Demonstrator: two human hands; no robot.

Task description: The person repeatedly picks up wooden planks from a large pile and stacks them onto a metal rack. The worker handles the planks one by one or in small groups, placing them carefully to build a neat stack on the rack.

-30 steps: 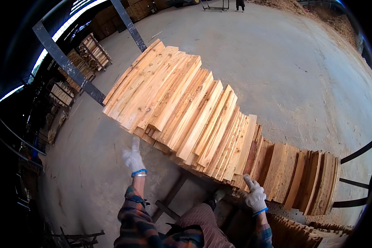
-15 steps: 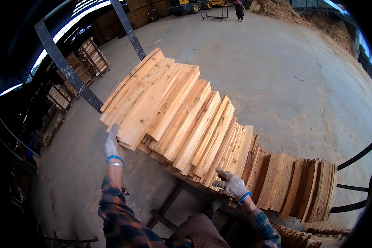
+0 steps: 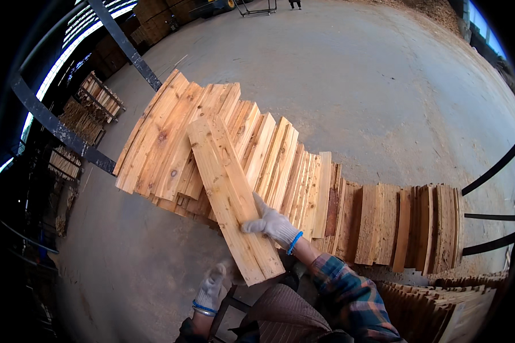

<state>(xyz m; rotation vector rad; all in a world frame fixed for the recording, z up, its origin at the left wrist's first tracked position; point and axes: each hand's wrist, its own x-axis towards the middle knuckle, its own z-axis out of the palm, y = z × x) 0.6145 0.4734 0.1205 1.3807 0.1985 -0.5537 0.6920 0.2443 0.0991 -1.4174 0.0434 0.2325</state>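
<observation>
My right hand [image 3: 276,226], in a pale knit glove with a blue band, grips a wooden plank [image 3: 226,197] by its right edge, thumb laid over the face. The plank lies slantwise across a long row of stacked boards [image 3: 172,128], its near end jutting out past them. Knots and a dark lengthwise line mark its face. My left hand [image 3: 212,288], gloved too, hangs left of the plank's near end, apart from it. Its fingers are loosely curled, and I see nothing in them.
Darker boards [image 3: 377,223] continue the row rightward to curved black bars [image 3: 492,216]. More stacked wood [image 3: 434,308] sits at the lower right. A dark metal post [image 3: 63,131] rises at the left, with racks of wood [image 3: 100,97] beyond. Far back stands a metal frame cart [image 3: 257,8].
My right hand has moved left and taken hold of a plank, which now lies slantwise over the row. My left hand has left the boards' left end and come down toward me.
</observation>
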